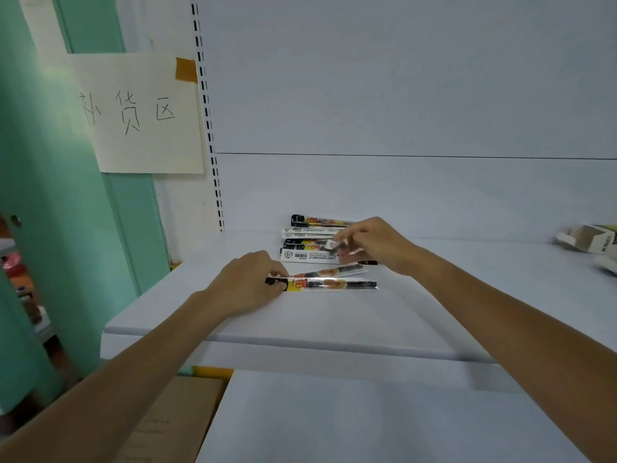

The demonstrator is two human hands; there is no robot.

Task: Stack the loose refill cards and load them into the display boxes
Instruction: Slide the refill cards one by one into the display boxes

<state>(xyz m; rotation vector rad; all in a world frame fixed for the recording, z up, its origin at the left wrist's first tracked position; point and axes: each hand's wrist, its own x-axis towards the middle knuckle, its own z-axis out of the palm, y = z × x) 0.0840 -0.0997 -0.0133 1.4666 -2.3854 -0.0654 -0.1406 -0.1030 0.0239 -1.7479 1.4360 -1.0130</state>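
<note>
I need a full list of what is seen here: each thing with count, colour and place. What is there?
cards: about eight, black-yellow or white, loose on shelf middle.
front card: one, black-yellow, nearest the shelf edge.
held card: one, white end, above the pile.
box: at least one, white-green, shelf's right end.
shelf: one, white.
sign: one, cream, taped at left.
carton: one, brown, below left.
left hand: pinches front card's left end.
right hand: pinches held card.
</note>
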